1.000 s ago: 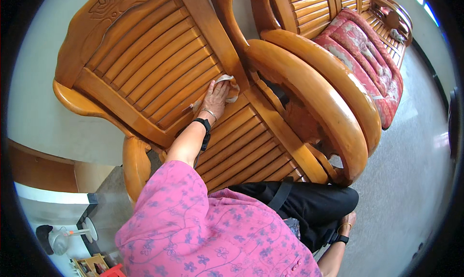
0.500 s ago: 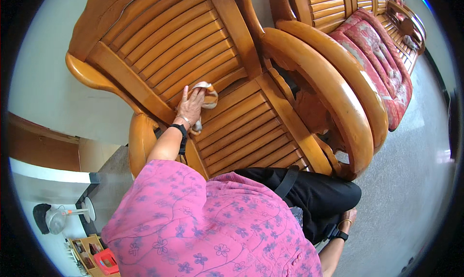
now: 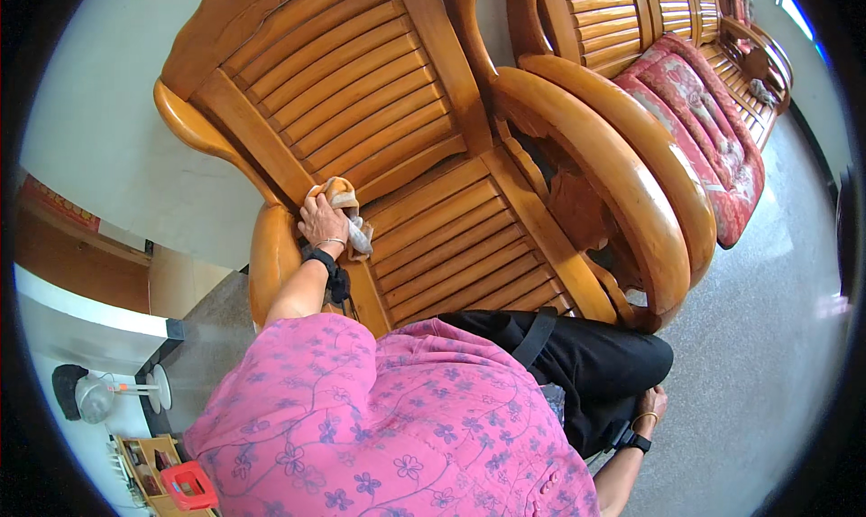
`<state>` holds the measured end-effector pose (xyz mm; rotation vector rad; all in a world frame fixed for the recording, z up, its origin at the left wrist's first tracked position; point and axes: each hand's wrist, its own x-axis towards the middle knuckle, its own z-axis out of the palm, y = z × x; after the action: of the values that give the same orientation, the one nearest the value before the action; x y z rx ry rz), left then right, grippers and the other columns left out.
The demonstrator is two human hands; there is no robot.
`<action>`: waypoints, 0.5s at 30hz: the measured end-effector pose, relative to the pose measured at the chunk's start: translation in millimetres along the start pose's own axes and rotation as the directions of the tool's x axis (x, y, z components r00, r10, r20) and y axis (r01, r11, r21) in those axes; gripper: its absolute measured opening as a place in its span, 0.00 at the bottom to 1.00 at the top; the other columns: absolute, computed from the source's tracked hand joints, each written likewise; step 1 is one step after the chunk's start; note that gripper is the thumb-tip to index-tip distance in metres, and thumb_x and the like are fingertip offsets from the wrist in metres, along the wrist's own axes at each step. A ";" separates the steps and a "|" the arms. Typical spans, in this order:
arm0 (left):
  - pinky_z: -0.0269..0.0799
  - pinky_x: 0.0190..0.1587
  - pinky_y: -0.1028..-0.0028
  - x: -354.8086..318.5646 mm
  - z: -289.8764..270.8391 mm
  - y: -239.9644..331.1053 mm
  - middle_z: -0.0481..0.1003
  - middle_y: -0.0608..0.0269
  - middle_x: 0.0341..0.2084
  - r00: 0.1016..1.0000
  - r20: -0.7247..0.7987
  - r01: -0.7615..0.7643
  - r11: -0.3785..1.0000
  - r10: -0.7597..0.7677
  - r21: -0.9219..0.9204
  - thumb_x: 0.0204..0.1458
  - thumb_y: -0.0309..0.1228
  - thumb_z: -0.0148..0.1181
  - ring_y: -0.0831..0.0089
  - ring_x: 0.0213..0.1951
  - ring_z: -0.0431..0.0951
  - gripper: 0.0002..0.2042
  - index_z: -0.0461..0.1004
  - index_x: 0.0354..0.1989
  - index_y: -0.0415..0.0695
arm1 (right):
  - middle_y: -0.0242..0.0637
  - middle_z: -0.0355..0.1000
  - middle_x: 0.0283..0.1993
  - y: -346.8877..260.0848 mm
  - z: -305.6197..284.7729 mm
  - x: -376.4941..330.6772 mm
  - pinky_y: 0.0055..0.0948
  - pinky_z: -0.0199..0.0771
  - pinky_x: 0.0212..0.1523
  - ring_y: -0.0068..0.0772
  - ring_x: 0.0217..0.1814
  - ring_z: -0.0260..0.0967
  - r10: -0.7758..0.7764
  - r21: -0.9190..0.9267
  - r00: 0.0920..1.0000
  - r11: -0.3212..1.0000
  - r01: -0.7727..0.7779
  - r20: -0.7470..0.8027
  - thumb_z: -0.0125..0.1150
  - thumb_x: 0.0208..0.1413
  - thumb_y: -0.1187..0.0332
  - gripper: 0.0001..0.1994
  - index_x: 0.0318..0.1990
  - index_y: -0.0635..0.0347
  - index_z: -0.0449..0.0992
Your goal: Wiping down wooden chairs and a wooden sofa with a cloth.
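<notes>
My left hand (image 3: 322, 221) grips a crumpled white and orange cloth (image 3: 359, 235) and presses it into the back left corner of a wooden chair's slatted seat (image 3: 451, 233), where the seat meets the left armrest and the backrest (image 3: 343, 93). Part of the cloth hangs from under the fingers onto the seat frame. A bracelet and a black wristband circle that wrist. My right hand (image 3: 651, 403) is down by my black-trousered knee, its fingers curled and partly hidden; whether it holds anything does not show.
The chair's thick curved right armrest (image 3: 622, 183) stands beside a second wooden seat with a red floral cushion (image 3: 699, 120). A grey cloth (image 3: 760, 91) lies on the far bench. At lower left are a fan (image 3: 99, 400) and a red plastic container (image 3: 189, 485).
My left hand has moved left and slightly down with the cloth, from the lower backrest to the corner by the left armrest. The right hand stays by the knee.
</notes>
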<state>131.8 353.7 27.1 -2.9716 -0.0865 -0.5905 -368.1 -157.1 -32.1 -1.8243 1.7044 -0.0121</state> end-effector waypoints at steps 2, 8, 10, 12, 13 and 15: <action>0.67 0.49 0.52 1.6 1.8 5.2 0.66 0.56 0.48 0.994 -0.024 0.105 0.990 -0.108 -0.089 0.50 0.37 0.56 0.55 0.54 0.66 0.16 0.68 0.46 0.46 | 0.52 0.78 0.43 9.5 2.1 4.8 0.39 0.71 0.44 0.51 0.46 0.76 -0.013 0.007 1.000 1.000 0.013 -0.013 0.55 0.53 0.54 0.22 0.44 0.65 0.79; 0.68 0.49 0.51 3.8 9.1 29.8 0.62 0.54 0.52 0.982 -0.032 0.182 0.978 -0.187 -0.103 0.49 0.38 0.60 0.51 0.56 0.63 0.20 0.65 0.49 0.43 | 0.52 0.78 0.43 34.4 9.9 24.1 0.38 0.71 0.44 0.49 0.45 0.76 -0.039 -0.001 0.999 0.999 0.039 -0.018 0.56 0.52 0.55 0.22 0.43 0.67 0.79; 0.67 0.49 0.51 0.8 11.7 34.6 0.62 0.53 0.52 0.985 -0.063 0.153 0.985 -0.158 -0.081 0.49 0.39 0.61 0.51 0.56 0.62 0.22 0.64 0.48 0.41 | 0.51 0.79 0.42 33.2 9.9 23.7 0.37 0.71 0.44 0.48 0.45 0.77 -0.052 0.032 0.999 0.998 0.052 -0.014 0.56 0.52 0.56 0.21 0.43 0.67 0.79; 0.67 0.49 0.51 -3.6 14.5 35.9 0.62 0.53 0.52 0.988 -0.098 0.119 0.991 -0.123 -0.054 0.49 0.40 0.61 0.50 0.57 0.62 0.23 0.64 0.48 0.39 | 0.50 0.79 0.41 30.3 10.9 20.9 0.36 0.72 0.43 0.46 0.44 0.77 -0.067 0.071 0.997 0.995 0.069 -0.027 0.57 0.52 0.57 0.20 0.43 0.67 0.79; 0.66 0.49 0.52 -4.2 10.2 39.3 0.61 0.52 0.52 0.990 -0.071 0.117 0.991 -0.121 -0.060 0.50 0.41 0.61 0.50 0.57 0.61 0.23 0.63 0.48 0.38 | 0.49 0.79 0.41 32.1 11.0 22.8 0.36 0.72 0.43 0.45 0.44 0.77 -0.059 0.065 0.998 0.996 0.060 -0.021 0.58 0.51 0.57 0.20 0.43 0.67 0.80; 0.66 0.50 0.51 -1.7 9.5 41.6 0.61 0.51 0.52 0.989 -0.095 0.100 0.991 -0.109 -0.089 0.50 0.41 0.61 0.50 0.57 0.61 0.24 0.63 0.49 0.37 | 0.48 0.80 0.40 39.4 12.5 28.3 0.35 0.71 0.43 0.42 0.43 0.77 -0.043 0.053 0.999 0.998 0.043 -0.008 0.59 0.51 0.58 0.20 0.43 0.67 0.80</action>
<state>137.0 313.6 13.7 -3.0262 -0.2154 -0.7732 -393.6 -175.7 -71.0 -1.8238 1.6539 -0.0812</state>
